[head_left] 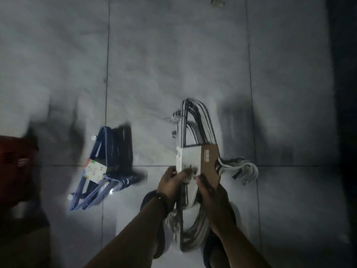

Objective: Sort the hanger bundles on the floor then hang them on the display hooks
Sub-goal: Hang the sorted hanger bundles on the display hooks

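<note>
Head view, straight down at floor (154,55).

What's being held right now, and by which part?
Both the left hand and right hand grip the white-and-grey plastic hanger bundle at the near edge of its brown-and-white cardboard label sleeve.

Dim indoor space that looks like a shop or stockroom. Large glossy pale grey floor tiles (173,55) fill the view. A bundle of blue plastic hangers (116,144) wears a printed paper retail label (95,169). A bundle of grey-white hangers (195,120) wears a brown cardboard sleeve (209,157).
</note>
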The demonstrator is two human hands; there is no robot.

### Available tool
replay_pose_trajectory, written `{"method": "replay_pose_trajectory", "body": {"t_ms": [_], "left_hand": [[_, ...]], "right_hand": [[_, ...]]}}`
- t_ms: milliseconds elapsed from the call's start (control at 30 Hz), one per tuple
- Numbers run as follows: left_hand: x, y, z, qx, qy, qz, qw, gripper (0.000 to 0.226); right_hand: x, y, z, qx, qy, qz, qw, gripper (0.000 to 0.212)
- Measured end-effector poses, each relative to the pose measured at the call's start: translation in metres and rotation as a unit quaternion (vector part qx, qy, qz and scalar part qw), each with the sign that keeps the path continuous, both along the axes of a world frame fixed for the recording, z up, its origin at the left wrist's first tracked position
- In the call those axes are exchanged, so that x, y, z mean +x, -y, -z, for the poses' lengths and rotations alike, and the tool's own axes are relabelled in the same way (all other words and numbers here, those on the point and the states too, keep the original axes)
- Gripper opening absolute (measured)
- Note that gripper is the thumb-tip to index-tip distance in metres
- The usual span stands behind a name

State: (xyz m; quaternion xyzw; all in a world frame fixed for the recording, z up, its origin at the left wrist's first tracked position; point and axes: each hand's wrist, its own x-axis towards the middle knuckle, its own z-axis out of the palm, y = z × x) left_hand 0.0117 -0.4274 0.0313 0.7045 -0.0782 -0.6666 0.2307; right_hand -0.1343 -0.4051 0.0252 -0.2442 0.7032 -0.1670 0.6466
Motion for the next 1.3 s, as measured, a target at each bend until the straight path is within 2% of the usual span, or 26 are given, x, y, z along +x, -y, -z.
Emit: {"method": "replay_pose_trajectory", "body": {"t_ms": [67, 100, 167, 200, 233, 333, 367, 433, 500, 533, 633, 700, 800, 900, 1000, 1133, 1267, 1300], "left_hand": [[0.001, 0.014, -0.046, -0.027, -0.013, 0.011, 1.0, 0.053], [0.001, 0.023, -0.071, -0.042, -0.007, 0.012, 0.999, 0.054], [-0.001, 0.041, -0.123, -0.075, 0.006, -0.005, 0.997, 0.071], [-0.004, 0.05, -0.151, -0.081, 0.012, -0.011, 0.997, 0.08], [-0.008, 0.058, -0.185, -0.09, 0.015, -0.011, 0.996, 0.08], [-0.026, 0.076, -0.288, -0.149, -0.016, 0.009, 0.989, 0.058], [-0.032, 0.08, -0.321, -0.159, -0.024, 0.007, 0.987, 0.058], [-0.044, 0.084, -0.381, -0.176, -0.042, 0.003, 0.983, 0.063], [-0.054, 0.092, -0.431, -0.201, -0.033, 0.001, 0.979, 0.061], [-0.06, 0.096, -0.458, -0.219, -0.024, -0.007, 0.975, 0.059], [-0.08, 0.104, -0.536, -0.273, -0.02, -0.012, 0.962, 0.044], [-0.09, 0.102, -0.576, -0.307, -0.023, -0.002, 0.952, 0.04], [-0.107, 0.094, -0.636, -0.343, -0.05, 0.058, 0.936, 0.043], [-0.124, 0.081, -0.689, -0.383, -0.112, 0.135, 0.907, 0.052], [-0.138, 0.062, -0.729, -0.411, -0.176, 0.205, 0.871, 0.042], [-0.16, 0.031, -0.776, -0.43, -0.257, 0.294, 0.814, 0.059], [-0.178, -0.006, -0.829, -0.406, -0.318, 0.366, 0.775, 0.048], [-0.182, -0.015, -0.845, -0.413, -0.318, 0.387, 0.76, 0.053]], "right_hand": [[-0.011, 0.008, -0.048, -0.01, -0.006, -0.015, 1.0, 0.039], [-0.018, 0.013, -0.073, -0.006, -0.007, -0.019, 1.0, 0.042], [-0.031, 0.022, -0.133, 0.007, -0.014, -0.027, 1.0, 0.048], [-0.038, 0.025, -0.163, -0.001, -0.017, -0.046, 0.999, 0.044], [-0.043, 0.029, -0.199, -0.01, -0.024, -0.065, 0.998, 0.037], [-0.064, 0.048, -0.315, -0.057, -0.037, -0.081, 0.994, 0.025], [-0.071, 0.054, -0.352, -0.068, -0.053, -0.094, 0.992, 0.027], [-0.085, 0.063, -0.422, -0.092, -0.097, -0.121, 0.984, 0.046], [-0.098, 0.069, -0.486, -0.116, -0.171, -0.179, 0.962, 0.066], [-0.104, 0.069, -0.519, -0.133, -0.22, -0.215, 0.942, 0.069], [-0.122, 0.066, -0.614, -0.204, -0.396, -0.265, 0.855, 0.052], [-0.12, 0.055, -0.667, -0.263, -0.458, -0.237, 0.816, 0.041], [-0.112, 0.043, -0.738, -0.341, -0.488, -0.166, 0.786, 0.031], [-0.114, 0.046, -0.781, -0.373, -0.51, -0.079, 0.771, 0.048], [-0.125, 0.039, -0.809, -0.338, -0.54, -0.016, 0.771, 0.041], [-0.141, 0.0, -0.844, -0.279, -0.591, 0.067, 0.754, 0.039], [-0.163, -0.055, -0.877, -0.218, -0.622, 0.088, 0.747, 0.036], [-0.168, -0.072, -0.885, -0.221, -0.611, 0.115, 0.752, 0.034]]}}
